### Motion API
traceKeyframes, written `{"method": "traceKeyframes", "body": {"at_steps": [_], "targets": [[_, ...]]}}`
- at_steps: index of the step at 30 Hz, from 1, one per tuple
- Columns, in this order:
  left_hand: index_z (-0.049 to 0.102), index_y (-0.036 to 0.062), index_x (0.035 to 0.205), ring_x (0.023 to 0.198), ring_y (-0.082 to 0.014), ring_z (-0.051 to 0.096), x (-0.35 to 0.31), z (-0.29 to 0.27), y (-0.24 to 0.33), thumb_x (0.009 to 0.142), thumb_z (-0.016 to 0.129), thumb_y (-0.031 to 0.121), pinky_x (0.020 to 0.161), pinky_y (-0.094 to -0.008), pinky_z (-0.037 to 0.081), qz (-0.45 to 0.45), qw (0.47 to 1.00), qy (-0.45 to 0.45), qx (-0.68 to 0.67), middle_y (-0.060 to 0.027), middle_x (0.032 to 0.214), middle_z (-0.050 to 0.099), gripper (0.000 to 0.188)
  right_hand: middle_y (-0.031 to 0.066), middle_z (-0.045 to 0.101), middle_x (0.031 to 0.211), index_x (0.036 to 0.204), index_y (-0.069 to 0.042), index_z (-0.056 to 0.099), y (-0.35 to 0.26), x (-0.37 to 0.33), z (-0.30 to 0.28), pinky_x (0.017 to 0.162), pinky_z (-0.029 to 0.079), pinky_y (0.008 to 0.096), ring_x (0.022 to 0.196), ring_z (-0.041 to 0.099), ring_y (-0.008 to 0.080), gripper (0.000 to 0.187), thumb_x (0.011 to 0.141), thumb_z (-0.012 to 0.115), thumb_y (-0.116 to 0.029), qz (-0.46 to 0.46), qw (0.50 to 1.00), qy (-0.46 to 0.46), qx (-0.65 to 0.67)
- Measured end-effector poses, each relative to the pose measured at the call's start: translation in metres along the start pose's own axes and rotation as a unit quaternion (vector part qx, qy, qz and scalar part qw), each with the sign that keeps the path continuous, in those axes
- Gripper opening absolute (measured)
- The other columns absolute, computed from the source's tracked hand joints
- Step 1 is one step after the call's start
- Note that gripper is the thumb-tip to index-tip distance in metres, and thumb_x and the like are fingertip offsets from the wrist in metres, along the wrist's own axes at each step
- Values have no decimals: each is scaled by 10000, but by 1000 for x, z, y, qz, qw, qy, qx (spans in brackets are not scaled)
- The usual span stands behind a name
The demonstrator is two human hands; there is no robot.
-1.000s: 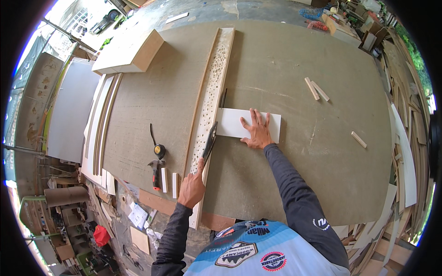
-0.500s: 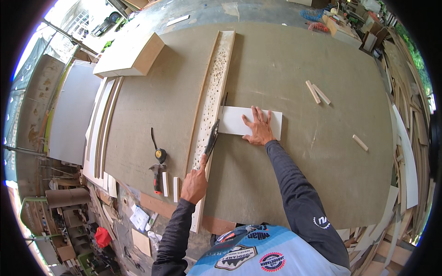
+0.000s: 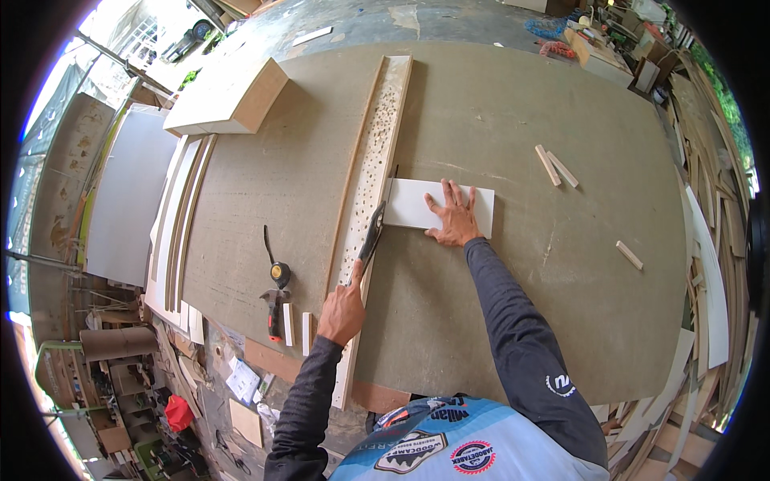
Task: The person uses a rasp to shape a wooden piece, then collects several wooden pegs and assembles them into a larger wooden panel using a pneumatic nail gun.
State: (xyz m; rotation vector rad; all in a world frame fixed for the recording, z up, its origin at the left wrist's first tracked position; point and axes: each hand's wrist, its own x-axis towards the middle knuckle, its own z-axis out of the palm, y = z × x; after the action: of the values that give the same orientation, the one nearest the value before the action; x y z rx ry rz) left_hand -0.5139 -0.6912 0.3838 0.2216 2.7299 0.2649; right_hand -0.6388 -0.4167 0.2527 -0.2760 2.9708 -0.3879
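Left grip (image 3: 342,311) hides one end of the black tool (image 3: 373,231).

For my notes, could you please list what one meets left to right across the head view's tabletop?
Red-and-black claw hammer, two white strips, left hand, slim black tool, white rectangular board, paired pale wooden sticks, lone wooden stick.

Worn grey floor (image 3: 361,30), bright daylight (image 3: 124,36), cluttered shelves (image 3: 132,394) left.
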Motion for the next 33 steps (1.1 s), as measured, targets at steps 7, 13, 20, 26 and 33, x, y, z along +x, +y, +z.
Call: {"method": "traceKeyframes", "body": {"at_steps": [7, 13, 20, 26, 33], "targets": [[230, -14, 1556, 673, -481, 670, 14, 1, -2, 770, 470, -25, 694, -557, 538, 10, 1000, 4, 10, -344, 733, 634, 822, 194, 143, 1650, 1531, -308, 405, 5, 10, -5, 1186, -17, 676, 1535, 90, 342, 883, 751, 757, -526, 9, 1000, -10, -2], [245, -8, 1551, 630, -493, 627, 25, 1, -2, 724, 489, -57, 681, -574, 492, 19, 999, 37, -5, -331, 681, 596, 864, 190, 144, 1651, 1530, -312, 406, 7, 21, -9, 1192, -6, 667, 1537, 84, 336, 899, 737, 766, -532, 10, 1000, -3, -4], [251, 23, 1561, 711, -478, 677, 60, 4, 10, 803, 458, -11, 711, -558, 536, 13, 998, 57, 19, -331, 737, 637, 786, 175, 185, 1645, 1517, -324, 425, 22, 41, -15, 1184, 20, 686, 1534, 116, 328, 874, 737, 765, -525, 15, 1000, 3, -2], [295, 27, 1546, 758, -494, 678, 94, -19, 13, 810, 483, 9, 739, -570, 542, 25, 999, 20, -4, -336, 840, 658, 760, 172, 214, 1636, 1501, -329, 452, 29, 33, -22, 1189, 29, 676, 1527, 144, 326, 890, 702, 784, -538, 21, 1000, 4, 22], [347, -43, 1486, 809, -510, 666, 157, -34, 20, 823, 490, 19, 743, -565, 535, 74, 995, 45, -40, -362, 882, 643, 681, 160, 254, 1612, 1463, -304, 516, 60, -23, -13, 1196, 7, 639, 1512, 162, 331, 872, 676, 816, -528, 60, 992, 97, 51]]}}
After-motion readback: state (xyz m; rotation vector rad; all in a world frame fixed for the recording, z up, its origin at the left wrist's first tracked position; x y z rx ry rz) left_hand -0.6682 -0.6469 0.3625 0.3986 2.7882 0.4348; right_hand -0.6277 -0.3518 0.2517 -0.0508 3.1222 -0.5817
